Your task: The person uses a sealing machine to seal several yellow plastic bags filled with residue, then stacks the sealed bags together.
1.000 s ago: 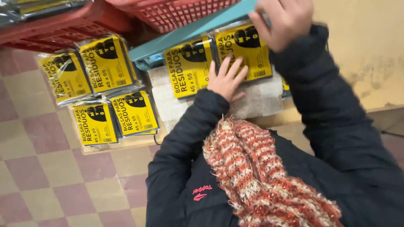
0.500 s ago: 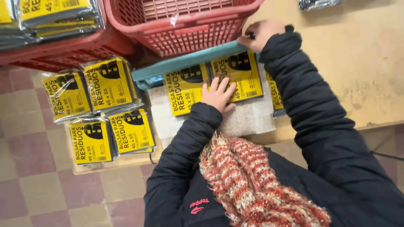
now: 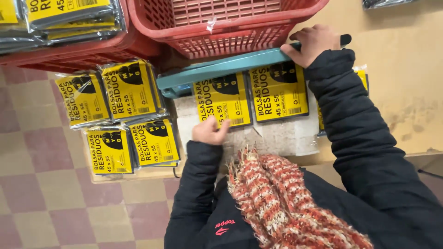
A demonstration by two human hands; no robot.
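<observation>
The right hand (image 3: 313, 42) lies curled over the far end of a long teal metal sealer arm (image 3: 226, 69), fingers wrapped on its top edge and pressing it down across two flat yellow-and-black plastic-wrapped packets. The left hand (image 3: 208, 131) rests with fingers loosely bent and together on the near edge of the left packet (image 3: 222, 99), fingertips touching its wrapper; the right packet (image 3: 278, 93) lies just beside it, both with their far ends tucked under the arm. The packets sit on a pale worn pad (image 3: 277, 136) on the tan wooden table (image 3: 406, 83). Behind the arm stands a red plastic lattice basket (image 3: 221, 23). To the left, four more yellow packets (image 3: 120, 120) lie in a cluster on a lower board, and a second red basket (image 3: 69, 46) above them holds stacked packets. A red-and-white knitted scarf (image 3: 286, 198) hangs over the person's dark jacket, above a pink-and-beige checked floor (image 3: 46, 203).
</observation>
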